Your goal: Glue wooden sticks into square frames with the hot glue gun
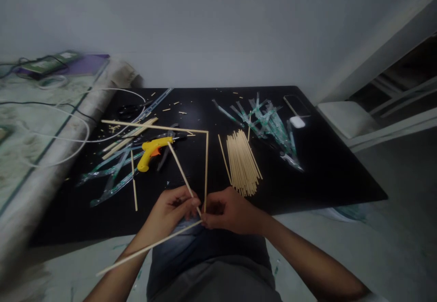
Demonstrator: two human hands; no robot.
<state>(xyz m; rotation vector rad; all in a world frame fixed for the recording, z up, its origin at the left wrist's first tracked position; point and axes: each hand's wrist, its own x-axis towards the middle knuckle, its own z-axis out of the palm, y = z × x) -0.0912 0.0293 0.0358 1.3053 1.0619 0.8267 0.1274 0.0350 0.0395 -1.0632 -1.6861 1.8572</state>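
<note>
Both hands meet above my lap at the near edge of a black table (324,170). My left hand (169,213) is closed in a pinch on a thin wooden stick (180,170) that slants up to the left. My right hand (228,211) is closed on the corner of a stick frame (206,165). One stick of the frame rises upright, another runs left along the top, and a third slants down to the left past my left arm. The sticks come together between my fingertips.
A yellow glue gun (152,151) lies on the table left of the frame. A bundle of sticks (242,161) lies to the right, with torn clear wrappers (269,122) behind. Loose sticks, wrappers and white cables lie at left, and a rolled mat (44,165) borders the table.
</note>
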